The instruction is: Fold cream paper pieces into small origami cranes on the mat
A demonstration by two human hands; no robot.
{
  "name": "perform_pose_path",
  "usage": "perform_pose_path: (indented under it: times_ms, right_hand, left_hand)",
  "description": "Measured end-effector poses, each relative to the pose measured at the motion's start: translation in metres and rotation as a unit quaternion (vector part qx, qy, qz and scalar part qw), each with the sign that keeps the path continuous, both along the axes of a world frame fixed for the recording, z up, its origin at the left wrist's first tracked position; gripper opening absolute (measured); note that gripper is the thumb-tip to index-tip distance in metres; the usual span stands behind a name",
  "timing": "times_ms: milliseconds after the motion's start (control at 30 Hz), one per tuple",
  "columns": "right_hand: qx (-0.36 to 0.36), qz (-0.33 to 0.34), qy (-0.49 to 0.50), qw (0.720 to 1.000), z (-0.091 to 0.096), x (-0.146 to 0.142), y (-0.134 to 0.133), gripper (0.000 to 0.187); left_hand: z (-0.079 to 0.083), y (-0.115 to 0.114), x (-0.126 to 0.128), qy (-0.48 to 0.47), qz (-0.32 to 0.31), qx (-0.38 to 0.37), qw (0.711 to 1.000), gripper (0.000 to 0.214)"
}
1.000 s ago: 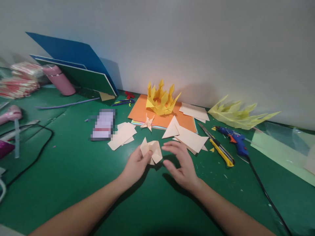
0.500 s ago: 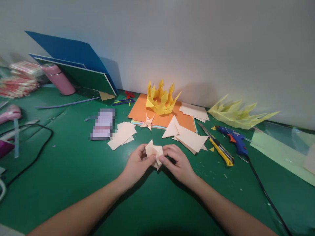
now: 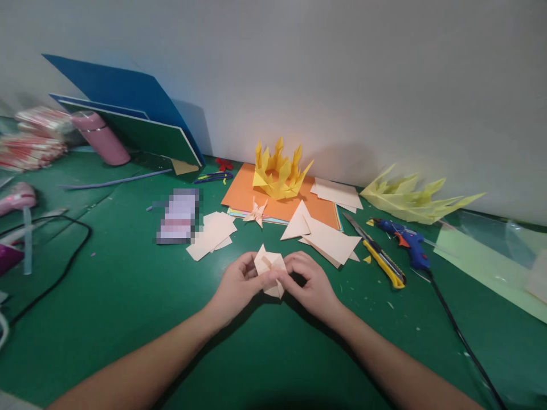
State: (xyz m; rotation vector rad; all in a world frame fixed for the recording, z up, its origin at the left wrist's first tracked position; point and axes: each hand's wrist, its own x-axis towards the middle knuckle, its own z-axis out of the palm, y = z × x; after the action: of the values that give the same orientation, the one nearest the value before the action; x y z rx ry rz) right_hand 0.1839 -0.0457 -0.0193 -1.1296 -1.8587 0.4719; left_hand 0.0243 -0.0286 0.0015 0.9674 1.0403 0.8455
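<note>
Between my two hands is a small folded piece of pale pink paper (image 3: pixel 270 263), held just above the green table. My left hand (image 3: pixel 241 282) grips its left side, thumb across the front. On the right side my right hand (image 3: pixel 308 285) pinches it, and the two thumbs nearly meet at the middle. The fingertips behind the paper are hidden. Just beyond lie a folded pale triangle (image 3: pixel 296 222), flat pale paper pieces (image 3: pixel 331 239), another pale stack (image 3: pixel 213 232) and a small star-like folded paper flower (image 3: pixel 257 212).
A yellow paper crown (image 3: pixel 280 176) stands on orange paper (image 3: pixel 239 188). Rightward lie a yellow utility knife (image 3: pixel 382 262), a blue glue gun (image 3: pixel 408 242) with its cord, and a pale yellow crown (image 3: pixel 414 196). Leftward are a pixelated phone-like shape (image 3: pixel 178 216), a pink bottle (image 3: pixel 102 136) and leaning boards (image 3: pixel 137 125).
The folded paper has turned and opened flatter between my fingers, showing more of its front. My thumbs have come closer together; the other things stay in place.
</note>
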Motion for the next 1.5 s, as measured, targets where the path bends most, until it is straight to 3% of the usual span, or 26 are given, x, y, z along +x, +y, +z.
perform_pose_path:
  times_ms: [267, 500, 733, 900, 1233, 1500]
  right_hand:
    - [0.004, 0.031, -0.022, 0.999, -0.001, 0.000, -0.001, 0.030]
    - [-0.055, 0.027, 0.026, 0.998, -0.001, 0.005, -0.001, 0.024]
    - [-0.058, 0.050, 0.000, 0.997, -0.001, 0.005, -0.001, 0.035]
    - [-0.058, 0.047, -0.003, 0.997, -0.003, 0.004, 0.000, 0.034]
    - [-0.187, 0.031, 0.027, 0.981, 0.008, 0.009, -0.008, 0.026]
    - [-0.269, -0.057, 0.125, 0.953, 0.004, 0.007, -0.023, 0.024]
  left_hand:
    - [0.004, 0.002, -0.003, 0.038, -0.004, 0.049, 0.998, 0.029]
    - [0.004, 0.003, -0.004, 0.024, -0.017, 0.037, 0.999, 0.026]
    - [0.002, 0.007, -0.009, 0.074, -0.050, 0.066, 0.994, 0.031]
    - [0.002, 0.008, -0.009, 0.104, -0.092, 0.075, 0.987, 0.021]
    - [-0.001, 0.006, -0.009, 0.107, -0.101, 0.066, 0.987, 0.024]
    - [0.002, 0.005, -0.010, 0.112, -0.159, 0.021, 0.981, 0.028]
